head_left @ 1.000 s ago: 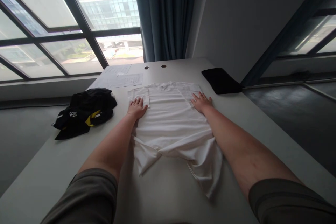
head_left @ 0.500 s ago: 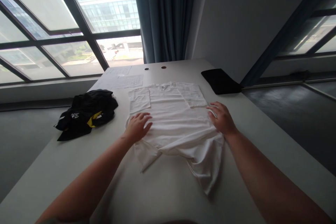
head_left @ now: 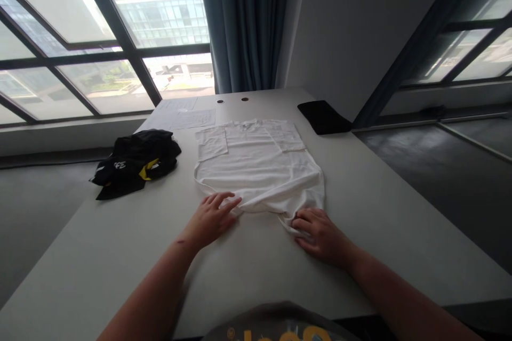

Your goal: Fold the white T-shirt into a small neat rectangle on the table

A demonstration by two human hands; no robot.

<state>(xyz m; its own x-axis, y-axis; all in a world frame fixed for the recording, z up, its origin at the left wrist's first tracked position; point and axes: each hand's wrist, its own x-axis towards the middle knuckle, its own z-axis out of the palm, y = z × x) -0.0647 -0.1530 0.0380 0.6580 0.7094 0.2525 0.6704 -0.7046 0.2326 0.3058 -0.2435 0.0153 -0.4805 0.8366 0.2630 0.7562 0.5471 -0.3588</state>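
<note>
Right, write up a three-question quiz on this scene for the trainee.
1. Which of the hands grips the near edge of the white shirt at the picture's right?
A) left
B) right

2. True or false: the black bundle with a yellow patch lies left of the shirt in the picture.

3. Fill in: beyond the far end of the table hangs a blue-grey ____.

Key: 1. B, the right hand; 2. True; 3. curtain.

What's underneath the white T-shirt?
The white T-shirt lies on the pale table, which shows around its edges. Whatever the shirt covers directly beneath cannot be seen.
</note>
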